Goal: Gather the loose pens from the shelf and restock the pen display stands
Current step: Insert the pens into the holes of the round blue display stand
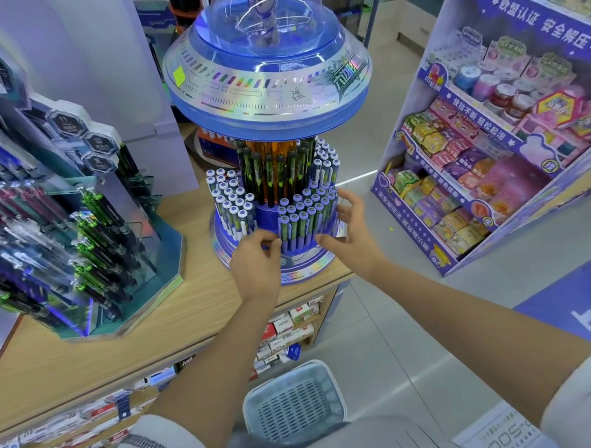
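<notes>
Two pen display stands sit on the light wooden shelf top (151,334). One round blue stand with a saucer-shaped roof (270,89) is at the right front corner, and one angular teal tiered stand (152,278) is toward the left edge. The round stand shows three lower clusters: white-capped pens (231,202), blue-capped pens (307,207) and a mixed cluster (327,160). Above them is one ring of black-and-green pens (276,174). Single pens are too many to count. One clear dome (223,9) holds one figure (264,15). One pale blue plastic basket (294,406) is below.

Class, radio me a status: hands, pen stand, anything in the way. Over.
Left hand pinches a front pen; right hand open beside that cluster. Stand well stocked. Nothing blocking; basket on floor below.
</notes>
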Tool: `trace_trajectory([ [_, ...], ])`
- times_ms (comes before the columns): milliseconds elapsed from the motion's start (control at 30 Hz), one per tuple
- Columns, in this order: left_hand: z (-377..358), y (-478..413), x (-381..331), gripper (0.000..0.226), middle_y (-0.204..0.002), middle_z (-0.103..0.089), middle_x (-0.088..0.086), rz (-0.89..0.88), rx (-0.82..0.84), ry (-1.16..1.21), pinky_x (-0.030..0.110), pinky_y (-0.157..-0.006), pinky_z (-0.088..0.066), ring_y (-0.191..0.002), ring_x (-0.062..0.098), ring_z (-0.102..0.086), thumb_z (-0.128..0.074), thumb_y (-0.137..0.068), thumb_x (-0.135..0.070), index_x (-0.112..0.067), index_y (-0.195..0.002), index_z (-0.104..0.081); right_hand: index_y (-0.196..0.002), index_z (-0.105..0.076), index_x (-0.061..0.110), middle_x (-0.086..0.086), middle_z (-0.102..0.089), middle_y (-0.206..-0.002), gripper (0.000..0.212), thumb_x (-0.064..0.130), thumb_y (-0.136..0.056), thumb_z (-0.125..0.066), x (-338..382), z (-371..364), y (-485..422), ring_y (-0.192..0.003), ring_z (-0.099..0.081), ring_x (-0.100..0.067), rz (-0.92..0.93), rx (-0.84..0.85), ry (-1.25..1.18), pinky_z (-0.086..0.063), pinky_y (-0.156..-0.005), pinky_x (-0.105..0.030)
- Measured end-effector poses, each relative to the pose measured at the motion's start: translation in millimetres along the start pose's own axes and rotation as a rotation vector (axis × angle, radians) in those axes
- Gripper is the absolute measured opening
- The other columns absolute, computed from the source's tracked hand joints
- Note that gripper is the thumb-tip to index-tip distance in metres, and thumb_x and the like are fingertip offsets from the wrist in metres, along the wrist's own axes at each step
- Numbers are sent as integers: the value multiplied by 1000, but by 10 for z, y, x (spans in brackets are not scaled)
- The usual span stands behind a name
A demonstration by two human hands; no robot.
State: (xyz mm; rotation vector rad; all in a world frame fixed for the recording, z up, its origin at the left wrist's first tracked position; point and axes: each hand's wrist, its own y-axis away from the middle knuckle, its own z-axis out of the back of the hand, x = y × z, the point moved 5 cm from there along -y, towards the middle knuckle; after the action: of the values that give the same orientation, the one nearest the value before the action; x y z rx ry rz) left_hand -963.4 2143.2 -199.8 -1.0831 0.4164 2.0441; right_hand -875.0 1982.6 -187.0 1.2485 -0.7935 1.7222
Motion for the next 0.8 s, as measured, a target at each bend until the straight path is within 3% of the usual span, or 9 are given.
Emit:
trace_trajectory([
  [133, 0, 59, -29, 25, -106, -61, 1, -92, -2, 12, 23, -74, -46, -77, 8, -57, -62, -90, -14, -14, -115, -59, -143, -20, 13, 1, -44, -130, 74, -7, -87, -63, 18, 10, 37, -109, -49, 19, 3, 6, -18, -55, -81, -19],
  [267, 63, 225, -41, 30, -113, -56, 3, -215, -35, -23, 29, -78, -48, -95, 15, -57, -60, -87, -8, -14, -116, -58, -138, -28, 20, 4, -49, -125, 64, 0, -87, -63, -97, -8, 113, -115, -50, 0, -37, -82, -28, -54, -85, -24],
  [367, 203, 338, 83, 32, -110, -58, 5, -222, -102, -122, 35, -85, -47, -101, 21, -52, -60, -83, -4, -13, -113, -61, -109, -43, 31, 3, -55, -109, 37, 8, -88, -63, -246, -28, 226, -101, -55, -13, -86, -230, 68, -52, -87, -41],
  [433, 299, 376, 222, 34, -111, -58, 7, -206, -104, -201, 40, -88, -46, -105, 25, -51, -61, -81, -4, -12, -114, -62, -96, -47, 32, 3, -56, -97, 33, 4, -86, -60, -283, -148, 315, -91, -55, -16, -77, -210, 120, -51, -80, -44],
  [533, 351, 411, 414, 44, -129, -55, 8, -156, 36, -248, 37, -101, -38, -121, 27, -46, -61, -83, -8, -12, -127, -56, -105, -55, 15, 2, -52, -104, 28, 1, -81, -62, -191, -377, 499, -97, -51, -18, 52, -170, 264, -40, -82, -26],
  [667, 328, 342, 500, 64, -154, -32, 7, -190, 284, -269, 40, -115, -26, -141, 26, -27, -60, -87, -16, -18, -146, -35, -127, -54, 6, -12, -46, -129, 53, 15, -75, -59, -120, -729, 564, -122, -44, -24, 153, -93, 394, -36, -103, -30],
  [800, 269, 227, 528, 74, -162, -9, -1, -208, 525, -294, 38, -118, -21, -147, 19, -12, -55, -93, -18, -23, -154, -13, -140, -43, 3, -18, -30, -148, 70, 17, -74, -61, -210, -968, 573, -138, -33, -28, 66, -26, 444, -29, -108, -25],
])
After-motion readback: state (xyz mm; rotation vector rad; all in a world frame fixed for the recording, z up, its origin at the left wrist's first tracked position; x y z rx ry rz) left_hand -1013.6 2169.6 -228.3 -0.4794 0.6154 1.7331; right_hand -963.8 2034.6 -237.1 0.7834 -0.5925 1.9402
